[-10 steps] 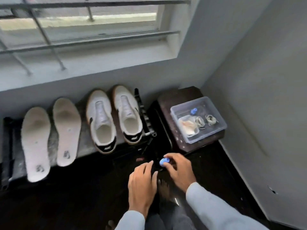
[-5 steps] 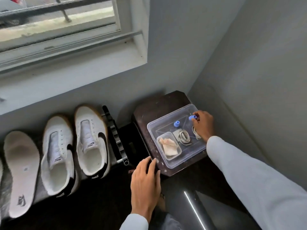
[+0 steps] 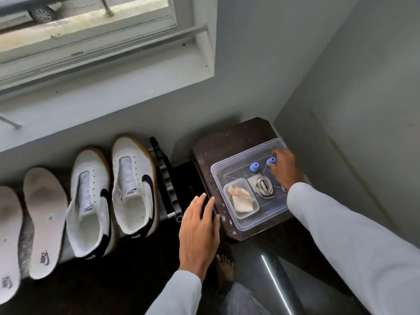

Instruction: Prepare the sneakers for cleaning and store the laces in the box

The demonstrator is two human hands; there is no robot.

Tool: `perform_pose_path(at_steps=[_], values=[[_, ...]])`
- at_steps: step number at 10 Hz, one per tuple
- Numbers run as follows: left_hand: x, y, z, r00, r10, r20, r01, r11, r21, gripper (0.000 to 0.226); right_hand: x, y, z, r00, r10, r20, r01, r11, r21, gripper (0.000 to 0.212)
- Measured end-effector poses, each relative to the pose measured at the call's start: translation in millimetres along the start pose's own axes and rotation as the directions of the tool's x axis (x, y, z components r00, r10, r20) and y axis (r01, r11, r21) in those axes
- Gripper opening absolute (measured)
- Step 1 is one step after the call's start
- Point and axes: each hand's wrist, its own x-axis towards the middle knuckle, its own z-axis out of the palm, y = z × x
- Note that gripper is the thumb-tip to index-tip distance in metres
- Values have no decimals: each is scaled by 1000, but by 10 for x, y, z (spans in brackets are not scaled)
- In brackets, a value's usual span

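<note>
Two white laceless sneakers stand side by side against the wall, with two white insoles lying to their left. A clear plastic box sits on a dark stool in the corner. Inside it lie a coiled lace, a small tub with a cloth and a blue bead-like piece. My right hand reaches into the box and pinches a second blue piece at its far side. My left hand hovers flat, fingers straight, by the stool's left edge.
A black slatted rack edge runs between the sneakers and the stool. The grey wall corner closes in on the right. A window with bars is above. A bare foot and a dark glossy floor lie below my hands.
My right hand carried the blue piece from the floor up into the box. The view swung right and moved closer to the stool. My left hand stayed flat near the stool.
</note>
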Motion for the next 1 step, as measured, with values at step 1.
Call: perform_pose_path(at_steps=[1], values=[[37,-33,-93,999,-18,-47,18,1000,7,43,-141,-140,-134,993,-62,-105,58,997,-47,32]])
